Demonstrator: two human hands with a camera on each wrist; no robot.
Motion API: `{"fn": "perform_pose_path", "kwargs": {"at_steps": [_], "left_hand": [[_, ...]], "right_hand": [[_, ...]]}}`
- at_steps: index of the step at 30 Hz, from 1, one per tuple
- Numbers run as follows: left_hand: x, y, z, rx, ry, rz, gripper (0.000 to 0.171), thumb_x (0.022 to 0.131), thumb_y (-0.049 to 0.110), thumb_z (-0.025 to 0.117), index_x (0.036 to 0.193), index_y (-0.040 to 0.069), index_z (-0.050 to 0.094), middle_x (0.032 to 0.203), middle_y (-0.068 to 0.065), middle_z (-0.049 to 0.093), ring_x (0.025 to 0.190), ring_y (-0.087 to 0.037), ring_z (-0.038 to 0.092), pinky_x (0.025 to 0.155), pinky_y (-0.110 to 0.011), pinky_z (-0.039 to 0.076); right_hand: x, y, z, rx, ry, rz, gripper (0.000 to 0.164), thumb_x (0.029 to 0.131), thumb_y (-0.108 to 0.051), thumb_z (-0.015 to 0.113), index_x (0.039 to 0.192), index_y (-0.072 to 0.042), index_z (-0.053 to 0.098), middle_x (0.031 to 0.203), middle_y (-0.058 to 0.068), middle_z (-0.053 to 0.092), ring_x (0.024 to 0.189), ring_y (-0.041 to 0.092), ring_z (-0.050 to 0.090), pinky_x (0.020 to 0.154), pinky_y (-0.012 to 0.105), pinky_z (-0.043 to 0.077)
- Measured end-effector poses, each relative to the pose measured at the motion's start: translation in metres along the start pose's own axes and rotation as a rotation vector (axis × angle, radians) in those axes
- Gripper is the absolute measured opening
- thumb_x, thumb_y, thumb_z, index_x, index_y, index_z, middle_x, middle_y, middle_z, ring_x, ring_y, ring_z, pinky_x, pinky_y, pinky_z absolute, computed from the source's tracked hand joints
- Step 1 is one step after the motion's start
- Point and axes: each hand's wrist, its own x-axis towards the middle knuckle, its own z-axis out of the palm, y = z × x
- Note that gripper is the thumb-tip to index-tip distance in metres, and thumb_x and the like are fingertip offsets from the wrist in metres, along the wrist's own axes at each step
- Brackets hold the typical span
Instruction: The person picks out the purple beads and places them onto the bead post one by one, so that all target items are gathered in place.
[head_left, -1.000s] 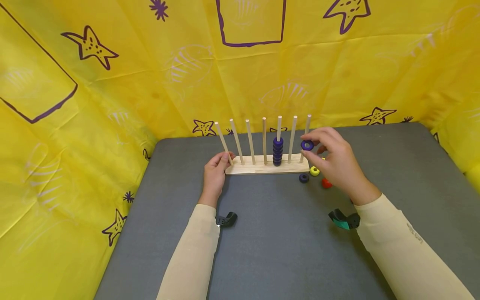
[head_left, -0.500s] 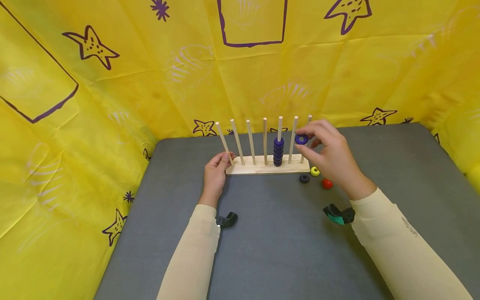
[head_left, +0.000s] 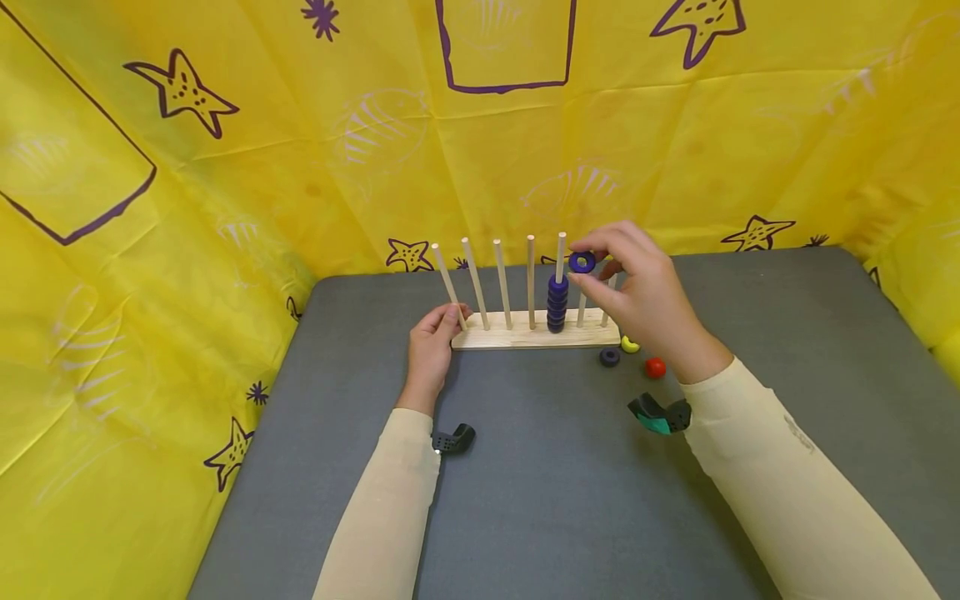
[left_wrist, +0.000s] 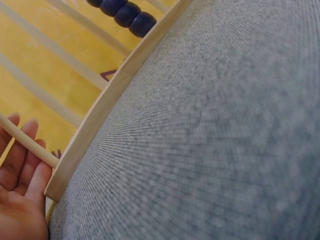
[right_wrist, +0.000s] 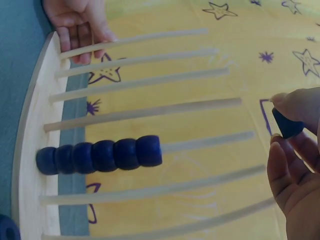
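Note:
In the head view, a wooden stand (head_left: 536, 335) holds a row of upright pegs. Several dark blue ring beads (head_left: 557, 304) are stacked on the third peg from the right. My right hand (head_left: 647, 292) pinches another blue ring (head_left: 582, 271) between thumb and fingertips, close to the right of that peg's top. The right wrist view shows this held ring (right_wrist: 286, 124) apart from the peg's tip. My left hand (head_left: 429, 348) grips the stand's left end, its fingers around the outermost peg; in the left wrist view, the fingers (left_wrist: 17, 162) show behind that peg.
By the stand's right end lie a loose dark blue ring (head_left: 610, 357), a yellow ring (head_left: 630, 344) partly hidden by my right hand, and a red bead (head_left: 656, 367). A yellow patterned cloth (head_left: 480, 167) hangs behind the grey table (head_left: 510, 475).
My right hand has moved left and up with the blue ring, from near the rightmost peg to beside the top of the stacked peg. My left hand has stayed in place.

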Motion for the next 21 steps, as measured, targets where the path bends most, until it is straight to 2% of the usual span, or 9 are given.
{"fn": "perform_pose_path", "kwargs": {"at_steps": [9, 21], "left_hand": [[0.000, 0.000, -0.001, -0.029, 0.000, 0.003, 0.037, 0.112, 0.030, 0.066, 0.122, -0.003, 0.078, 0.117, -0.016, 0.078, 0.116, -0.028, 0.072, 0.104, -0.039, 0.056], [0.000, 0.002, -0.001, -0.002, -0.003, -0.011, 0.039, 0.112, 0.035, 0.066, 0.122, 0.000, 0.078, 0.116, -0.011, 0.078, 0.116, -0.025, 0.071, 0.104, -0.039, 0.056]], "right_hand": [[0.017, -0.002, 0.012, 0.009, -0.009, 0.004, 0.031, 0.092, 0.010, 0.083, 0.121, 0.004, 0.074, 0.119, 0.013, 0.066, 0.101, 0.022, 0.062, 0.081, 0.023, 0.056], [0.027, 0.005, 0.019, -0.015, -0.013, 0.040, 0.030, 0.095, 0.011, 0.079, 0.123, 0.004, 0.074, 0.120, 0.015, 0.066, 0.102, 0.024, 0.064, 0.080, 0.027, 0.057]]}}
